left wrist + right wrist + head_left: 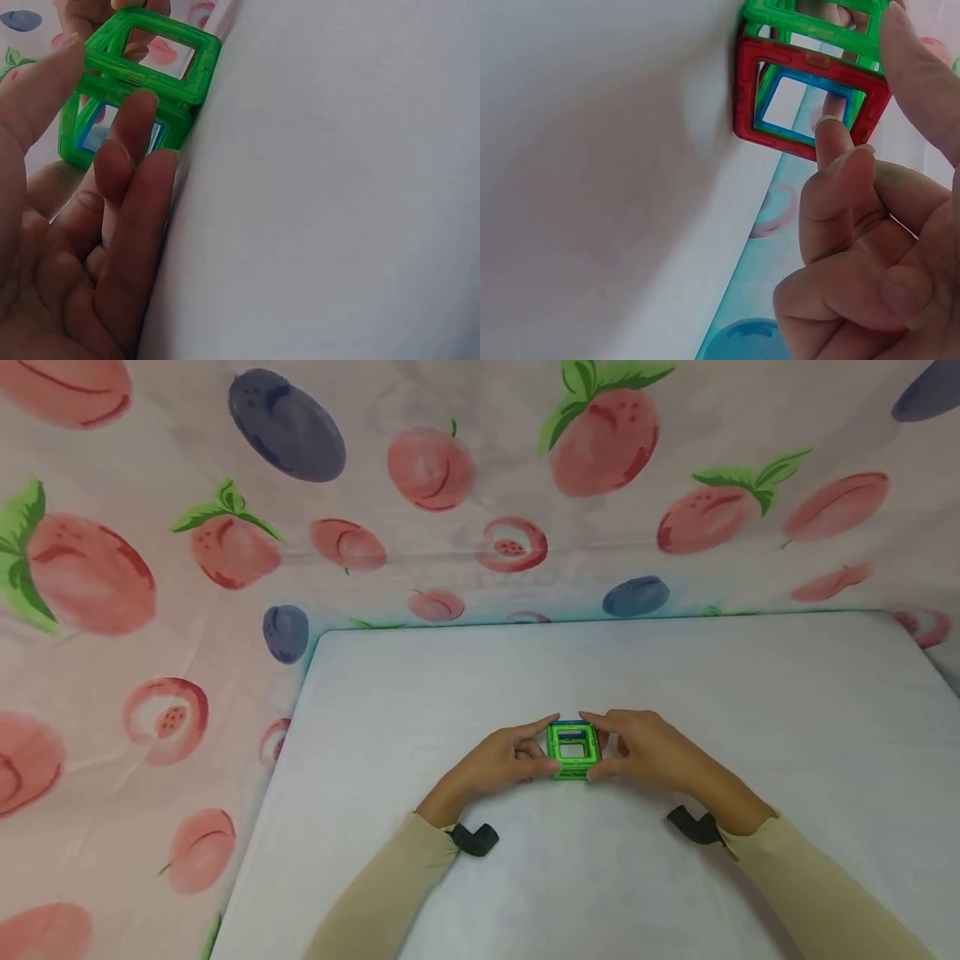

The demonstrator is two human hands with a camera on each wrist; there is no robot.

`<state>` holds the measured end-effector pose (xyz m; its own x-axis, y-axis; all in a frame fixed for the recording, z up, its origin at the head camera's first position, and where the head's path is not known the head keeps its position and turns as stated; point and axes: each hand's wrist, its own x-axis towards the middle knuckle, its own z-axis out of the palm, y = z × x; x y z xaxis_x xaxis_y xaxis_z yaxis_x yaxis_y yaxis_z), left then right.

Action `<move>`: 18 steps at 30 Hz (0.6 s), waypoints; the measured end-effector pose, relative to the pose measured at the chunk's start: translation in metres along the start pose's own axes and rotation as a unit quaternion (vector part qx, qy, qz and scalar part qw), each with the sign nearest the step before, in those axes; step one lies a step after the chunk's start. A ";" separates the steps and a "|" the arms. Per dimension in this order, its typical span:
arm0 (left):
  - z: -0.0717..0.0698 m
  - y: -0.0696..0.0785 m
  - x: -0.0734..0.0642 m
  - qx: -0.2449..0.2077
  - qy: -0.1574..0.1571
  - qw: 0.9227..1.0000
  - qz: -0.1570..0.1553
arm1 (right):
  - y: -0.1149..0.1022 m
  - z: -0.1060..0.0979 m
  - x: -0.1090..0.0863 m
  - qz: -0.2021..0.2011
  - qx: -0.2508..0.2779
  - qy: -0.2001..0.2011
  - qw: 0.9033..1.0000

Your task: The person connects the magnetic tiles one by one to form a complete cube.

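A small cube of see-through magnetic tiles (574, 772) rests on the white table, held between two hands. Its top and front are green square tiles (146, 73) in the left wrist view. On the right side is a red square tile (817, 61), and a blue square tile (789, 132) shows through its opening. The left hand (501, 762) grips the cube's left side, thumb at the near corner and index finger at the far one. Opposite it, the right hand (651, 752) grips with thumb and index finger, its other fingers bent beside the red tile.
The white table (420, 685) spreads around the hands. Behind it and along the left hangs a pink cloth (360, 493) printed with fruit. Black wrist bands (474, 840) show at the beige sleeves (390, 893).
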<state>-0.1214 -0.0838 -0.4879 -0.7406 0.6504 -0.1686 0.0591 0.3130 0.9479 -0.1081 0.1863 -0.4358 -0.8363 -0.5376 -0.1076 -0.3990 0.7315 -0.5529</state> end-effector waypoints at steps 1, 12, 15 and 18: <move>0.001 0.000 0.000 0.000 0.001 1.000 0.002 | 0.000 0.000 0.000 0.002 0.001 -0.002 1.000; 0.001 -0.001 -0.003 0.012 0.003 1.000 -0.014 | 0.002 0.005 -0.005 0.001 0.024 0.005 1.000; -0.002 0.004 -0.008 0.042 0.020 0.999 -0.027 | 0.004 0.005 -0.010 0.007 0.021 0.019 1.000; -0.012 0.016 -0.019 0.086 0.053 0.993 -0.052 | 0.007 -0.003 -0.020 0.031 0.014 0.035 0.999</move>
